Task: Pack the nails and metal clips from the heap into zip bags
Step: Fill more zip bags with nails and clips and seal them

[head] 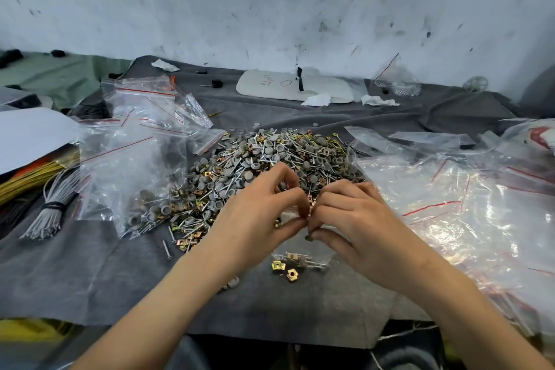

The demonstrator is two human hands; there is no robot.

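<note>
A heap of nails, grey caps and brass metal clips lies mid-table on a grey cloth. In front of it my left hand and my right hand meet, both pinching the top edge of a small clear zip bag. The bag hangs below my fingertips and holds a few nails and clips at its bottom. Filled zip bags lie piled to the left of the heap.
Empty zip bags are spread on the right. Bundled grey and yellow wires lie at the left edge. A white flat part and paper scraps sit near the back wall. Loose nails lie on the grey cloth.
</note>
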